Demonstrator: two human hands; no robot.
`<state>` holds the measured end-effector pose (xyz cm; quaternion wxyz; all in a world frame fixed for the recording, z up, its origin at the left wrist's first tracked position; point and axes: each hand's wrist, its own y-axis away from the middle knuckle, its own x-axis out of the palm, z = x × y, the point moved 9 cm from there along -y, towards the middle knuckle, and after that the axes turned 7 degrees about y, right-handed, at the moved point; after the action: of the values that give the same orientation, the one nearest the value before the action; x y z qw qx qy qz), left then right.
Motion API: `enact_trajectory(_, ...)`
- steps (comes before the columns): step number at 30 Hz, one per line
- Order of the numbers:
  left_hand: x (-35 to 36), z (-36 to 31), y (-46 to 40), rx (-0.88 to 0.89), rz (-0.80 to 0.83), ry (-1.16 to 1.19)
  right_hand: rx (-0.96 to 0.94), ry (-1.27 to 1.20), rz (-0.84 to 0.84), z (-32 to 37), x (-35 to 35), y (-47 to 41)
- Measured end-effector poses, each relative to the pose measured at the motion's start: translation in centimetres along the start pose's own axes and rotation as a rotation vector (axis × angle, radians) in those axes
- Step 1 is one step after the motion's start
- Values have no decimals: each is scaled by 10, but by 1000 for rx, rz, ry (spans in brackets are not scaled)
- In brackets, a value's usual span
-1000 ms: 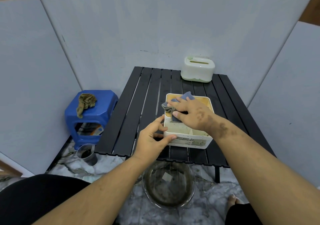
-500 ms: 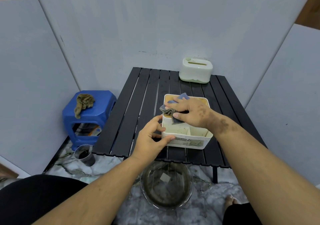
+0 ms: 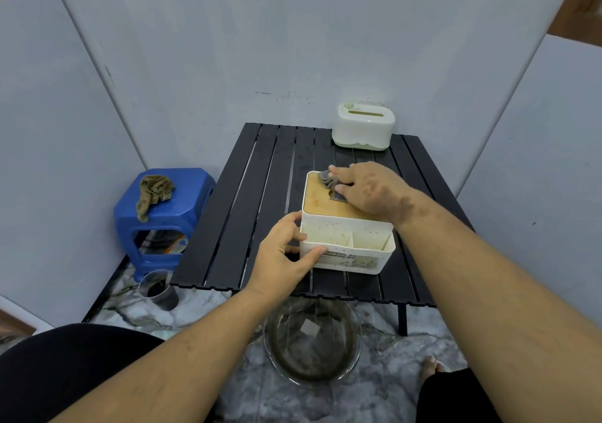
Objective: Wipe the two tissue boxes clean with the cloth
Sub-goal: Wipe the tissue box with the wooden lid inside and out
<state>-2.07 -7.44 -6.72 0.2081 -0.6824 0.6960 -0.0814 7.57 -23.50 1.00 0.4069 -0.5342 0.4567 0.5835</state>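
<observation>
— How far along are you?

— Your right hand (image 3: 368, 188) presses the cloth (image 3: 329, 180) on the wooden lid of the near tissue box (image 3: 345, 237) mid-worktop (image 3: 260, 194); your left hand (image 3: 286, 253) grips its near corner.

— What's left?

— Its compartments look stained. The far tissue box (image 3: 363, 126) at the back edge appears untouched.

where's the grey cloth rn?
In the head view the crumpled grey cloth lies under the right hand, on the far left corner of the wooden lid of the near white tissue box, mid-table.
</observation>
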Motion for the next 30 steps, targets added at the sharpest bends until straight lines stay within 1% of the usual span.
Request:
enact_trajectory(5,2,0,0,0,18,6,137,38,62,-64,0,25)
enact_trajectory(7,2,-1,1,0,24,19,149,14,54,-74,2,33)
enact_trajectory(9,3,-2,1,-4,31,24,125,-47,29,-69,3,33)
enact_trajectory(12,3,-3,1,-17,20,20,62,-87,5,-42,3,24)
enact_trajectory(15,2,2,1,-14,-1,4,-77,-158,-51,10,-1,15)
enact_trajectory(18,0,1,-1,42,-13,2,-204,-94,-64,53,6,8)
enact_trajectory(20,2,-2,-3,74,-2,2,-201,-154,-69,51,7,4)
enact_trajectory(22,3,-6,-4,100,-1,-24,-147,-221,-76,31,6,2)
enact_trajectory(24,4,-7,-4,108,1,-36,-68,-211,-59,7,9,3)
enact_trajectory(26,5,-6,-4,102,5,-43,-31,-206,-58,-3,11,7)
enact_trajectory(28,5,-5,-4,101,1,-50,-49,-224,-66,4,9,15)
enact_trajectory(30,6,-6,-5,116,-4,-45,-117,-274,-72,22,9,26)
